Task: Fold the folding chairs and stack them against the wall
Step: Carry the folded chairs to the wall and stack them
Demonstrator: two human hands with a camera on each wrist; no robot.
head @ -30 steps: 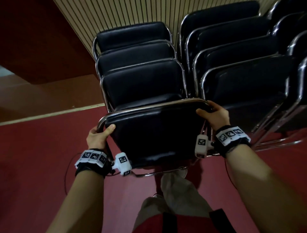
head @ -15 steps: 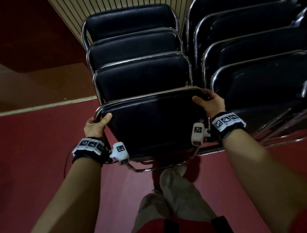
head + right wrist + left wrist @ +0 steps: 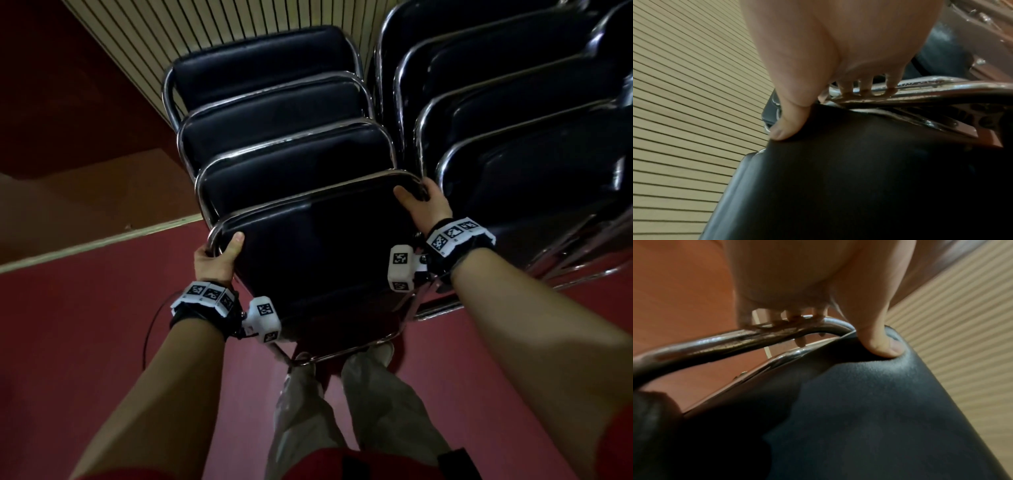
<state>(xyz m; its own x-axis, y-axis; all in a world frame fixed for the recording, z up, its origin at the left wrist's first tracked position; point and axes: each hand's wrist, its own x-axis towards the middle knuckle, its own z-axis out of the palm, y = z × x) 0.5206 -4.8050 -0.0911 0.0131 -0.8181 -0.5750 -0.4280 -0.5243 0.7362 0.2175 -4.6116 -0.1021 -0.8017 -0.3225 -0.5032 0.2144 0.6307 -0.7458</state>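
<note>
- Gripped by both hands at its upper corners: a folded chair [image 3: 318,246] with a smooth black vinyl pad and a rounded chrome tube frame, held at the front of the left stack.
- Left hand [image 3: 215,262] curled round the left bend of the tube, thumb [image 3: 882,344] pressed into the padded corner and denting the soft vinyl, fingers wrapped behind the polished, slightly pitted metal.
- Right hand [image 3: 428,209] clamped likewise on the right bend, thumb [image 3: 785,128] flat on the black pad, fingers hooked over the gleaming tube.
- Leaned behind it, three more folded chairs [image 3: 274,113] of the same make, overlapping like shingles against the wall [image 3: 239,20] of narrow beige vertical slats.
- Stood just to the right, a second stack [image 3: 520,113] of black-padded, chrome-edged chairs.
- Spread underneath, a matte dark-red floor [image 3: 85,325].
- Strapped on each wrist, bands with black-and-white square markers [image 3: 205,293].
</note>
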